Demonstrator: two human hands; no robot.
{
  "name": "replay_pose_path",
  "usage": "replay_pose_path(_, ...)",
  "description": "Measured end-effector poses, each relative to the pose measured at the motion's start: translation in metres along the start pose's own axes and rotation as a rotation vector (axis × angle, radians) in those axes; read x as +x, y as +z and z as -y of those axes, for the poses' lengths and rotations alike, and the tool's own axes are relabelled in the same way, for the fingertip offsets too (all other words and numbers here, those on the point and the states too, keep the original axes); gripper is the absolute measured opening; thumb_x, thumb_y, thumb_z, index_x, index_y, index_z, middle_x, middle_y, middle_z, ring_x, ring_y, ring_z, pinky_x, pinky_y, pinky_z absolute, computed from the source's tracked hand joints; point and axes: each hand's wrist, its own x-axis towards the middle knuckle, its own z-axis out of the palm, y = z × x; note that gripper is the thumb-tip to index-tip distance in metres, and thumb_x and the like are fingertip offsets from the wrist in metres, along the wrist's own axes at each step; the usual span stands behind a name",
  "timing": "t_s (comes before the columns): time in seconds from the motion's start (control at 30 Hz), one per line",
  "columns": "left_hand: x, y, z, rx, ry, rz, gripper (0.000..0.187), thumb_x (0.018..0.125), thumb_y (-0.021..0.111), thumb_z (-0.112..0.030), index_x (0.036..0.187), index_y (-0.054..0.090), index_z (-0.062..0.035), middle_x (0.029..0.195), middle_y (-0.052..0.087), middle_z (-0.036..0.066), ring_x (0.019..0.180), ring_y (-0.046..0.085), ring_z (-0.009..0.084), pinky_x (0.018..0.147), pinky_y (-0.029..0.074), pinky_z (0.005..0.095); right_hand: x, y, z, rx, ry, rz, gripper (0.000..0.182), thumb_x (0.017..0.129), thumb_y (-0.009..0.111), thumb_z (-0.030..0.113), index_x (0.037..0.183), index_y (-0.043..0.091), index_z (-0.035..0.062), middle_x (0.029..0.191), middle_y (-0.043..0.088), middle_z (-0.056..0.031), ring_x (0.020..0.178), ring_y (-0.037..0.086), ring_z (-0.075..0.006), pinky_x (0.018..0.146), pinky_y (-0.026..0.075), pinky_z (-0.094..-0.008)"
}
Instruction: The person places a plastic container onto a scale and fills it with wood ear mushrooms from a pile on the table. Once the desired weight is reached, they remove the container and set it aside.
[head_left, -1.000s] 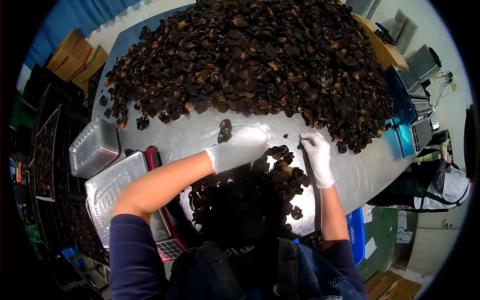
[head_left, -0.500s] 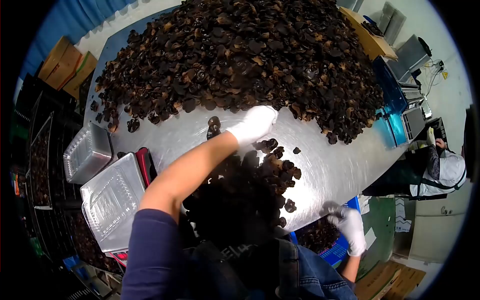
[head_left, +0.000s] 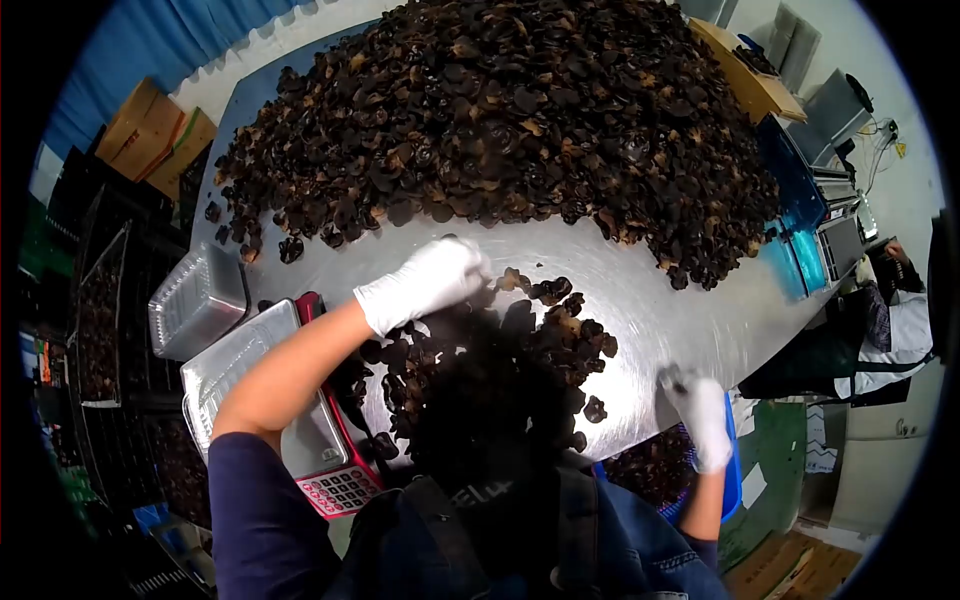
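On my desk [head_left: 690, 320], the big heap of dark, curled pieces [head_left: 490, 120] fills 12 o'clock; a smaller pile [head_left: 590, 345] lies at 6. My left hand [head_left: 435, 280], near the centre toward 10, is beside that pile; my right hand [head_left: 703, 420], at 4, is near the blue basket [head_left: 735, 470]. Both hands' fingers are bent; how tightly, or on what, I can't tell.
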Motion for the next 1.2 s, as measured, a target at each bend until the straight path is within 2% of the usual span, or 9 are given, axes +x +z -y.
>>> replay_pose_path(0.1,0.005,0.006,0.034,0.071,-0.132,-0.177,0.020,0.084,0.066,-0.011,0.102,0.070,-0.0046,0.099,0.066,0.015,0.098,0.061,0.0337,0.090,0.049,0.0401,-0.078,-0.033,-0.055,-0.223,0.269,0.339,0.015,0.070,0.075,0.023,0.080,0.078,0.0134,0.076,0.069,-0.0137,0.067,0.067,-0.0302,0.065,0.053,-0.0403)
replay_pose_path(0.2,0.012,0.025,0.050,0.058,-0.212,-0.196,0.025,0.085,0.068,-0.016,0.107,0.070,-0.0033,0.101,0.065,0.018,0.100,0.060,0.0351,0.090,0.048,0.0407,-0.083,-0.021,-0.070,-0.409,0.329,0.154,0.017,0.075,0.074,0.018,0.088,0.076,0.0075,0.088,0.069,-0.0177,0.075,0.067,-0.0348,0.070,0.053,-0.0410)
replay_pose_path(0.27,0.022,0.033,0.043,-0.034,-0.365,-0.126,0.036,0.083,0.073,-0.027,0.110,0.069,-0.0026,0.100,0.063,0.017,0.105,0.056,0.0338,0.092,0.046,0.0395,-0.032,-0.025,0.001,0.124,0.163,-0.234,0.018,0.080,0.070,0.013,0.095,0.074,0.0036,0.093,0.069,-0.0163,0.084,0.067,-0.0340,0.077,0.053,-0.0410)
replay_pose_path(0.37,0.020,0.043,0.025,-0.096,-0.374,-0.183,0.038,0.079,0.075,-0.028,0.110,0.071,-0.0061,0.099,0.059,0.013,0.109,0.049,0.0316,0.095,0.043,0.0375,0.043,-0.002,0.073,0.336,-0.045,-0.226,0.023,0.086,0.066,0.012,0.106,0.070,0.0026,0.110,0.067,-0.0164,0.104,0.063,-0.0343,0.091,0.050,-0.0391)
replay_pose_path(0.5,0.018,0.050,0.009,-0.032,-0.178,-0.109,0.028,0.082,0.070,-0.024,0.108,0.073,-0.0127,0.098,0.060,0.011,0.104,0.051,0.0302,0.093,0.045,0.0376,0.122,0.057,0.128,0.250,-0.421,-0.050,0.050,0.094,0.055,0.025,0.141,0.047,0.0076,0.153,0.032,-0.0222,0.143,0.028,-0.0388,0.115,0.029,-0.0438)
replay_pose_path(0.63,-0.004,0.040,-0.017,-0.018,0.015,0.068,0.036,0.087,0.065,-0.017,0.123,0.065,-0.0151,0.108,0.062,0.013,0.109,0.054,0.0353,0.095,0.045,0.0446,0.128,0.064,0.146,0.164,-0.726,0.261,0.061,0.096,0.057,0.036,0.139,0.044,-0.0054,0.144,0.046,-0.0225,0.134,0.043,-0.0392,0.114,0.033,-0.0427)
replay_pose_path(0.77,-0.006,0.042,-0.012,-0.026,0.010,0.133,0.036,0.090,0.062,-0.017,0.126,0.060,-0.0139,0.117,0.062,0.015,0.109,0.058,0.0373,0.094,0.047,0.0462,0.159,0.044,0.132,0.475,-0.585,0.500,0.038,0.092,0.067,0.025,0.128,0.062,0.0134,0.130,0.060,-0.0142,0.123,0.055,-0.0307,0.107,0.041,-0.0384)
replay_pose_path(0.9,0.003,0.034,-0.009,-0.129,-0.096,0.121,0.028,0.092,0.060,-0.019,0.118,0.060,-0.0083,0.115,0.062,0.016,0.102,0.061,0.0380,0.088,0.049,0.0461,0.229,0.047,0.154,0.420,-0.424,-0.284,0.044,0.085,0.067,0.010,0.128,0.060,0.0077,0.138,0.051,-0.0189,0.129,0.046,-0.0346,0.107,0.040,-0.0417)
replay_pose_path(1.2,-0.002,0.005,0.006,-0.088,-0.138,0.056,0.031,0.089,0.066,-0.022,0.113,0.063,-0.0031,0.106,0.061,0.014,0.104,0.058,0.0316,0.091,0.047,0.0407,0.196,0.055,0.137,0.383,-0.539,-0.141,0.022,0.079,0.065,0.004,0.098,0.072,0.0123,0.116,0.063,-0.0116,0.106,0.058,-0.0306,0.091,0.046,-0.0398)
